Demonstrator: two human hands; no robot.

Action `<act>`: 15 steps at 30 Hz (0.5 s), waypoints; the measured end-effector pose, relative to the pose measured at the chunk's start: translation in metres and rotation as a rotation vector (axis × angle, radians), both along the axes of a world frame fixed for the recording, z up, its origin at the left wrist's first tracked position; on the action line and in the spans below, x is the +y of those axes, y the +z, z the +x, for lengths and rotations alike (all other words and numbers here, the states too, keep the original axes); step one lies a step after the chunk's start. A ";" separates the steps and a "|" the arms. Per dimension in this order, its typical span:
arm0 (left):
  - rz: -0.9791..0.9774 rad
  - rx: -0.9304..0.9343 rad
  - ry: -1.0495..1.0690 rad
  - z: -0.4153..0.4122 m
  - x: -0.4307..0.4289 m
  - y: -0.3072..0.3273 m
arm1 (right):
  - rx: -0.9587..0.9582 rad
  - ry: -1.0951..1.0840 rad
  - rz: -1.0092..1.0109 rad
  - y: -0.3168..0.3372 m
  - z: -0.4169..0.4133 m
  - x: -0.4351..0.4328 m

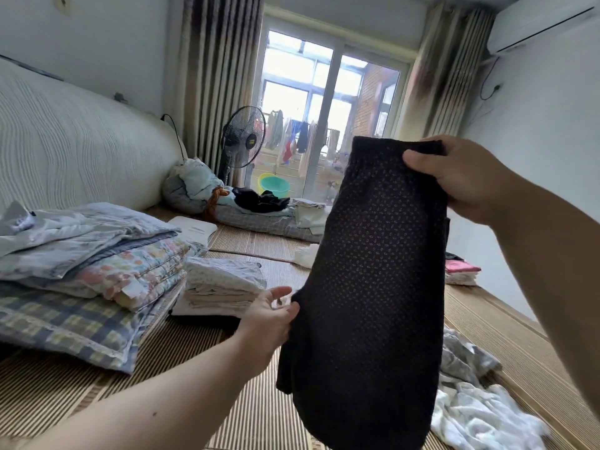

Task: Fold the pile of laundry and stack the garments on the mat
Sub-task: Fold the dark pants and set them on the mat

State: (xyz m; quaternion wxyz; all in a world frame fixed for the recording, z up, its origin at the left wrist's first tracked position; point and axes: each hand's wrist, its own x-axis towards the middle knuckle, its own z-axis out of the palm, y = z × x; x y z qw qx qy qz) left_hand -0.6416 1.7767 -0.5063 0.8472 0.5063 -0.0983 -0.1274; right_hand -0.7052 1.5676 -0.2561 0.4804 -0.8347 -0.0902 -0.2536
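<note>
While right hand [467, 180] pinches top of dark garment [373, 271], spread left hand [269, 319] touches its side.

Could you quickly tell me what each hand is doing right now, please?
Left hand: at the side edge of the dark dotted garment; grip cannot be told.
Right hand: grips its top edge.

Right hand [467, 180] raised, gripping garment [373, 287] (left hand [269, 316] open).
</note>
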 end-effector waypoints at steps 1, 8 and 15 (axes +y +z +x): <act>-0.008 -0.003 0.014 0.003 0.005 0.000 | 0.002 -0.022 -0.013 0.001 -0.001 -0.005; 0.519 -0.306 0.101 0.015 0.024 0.031 | 0.095 -0.013 0.008 -0.011 0.001 -0.005; 0.379 -0.648 -0.214 -0.010 -0.002 0.145 | 0.091 0.057 -0.038 -0.019 0.009 0.015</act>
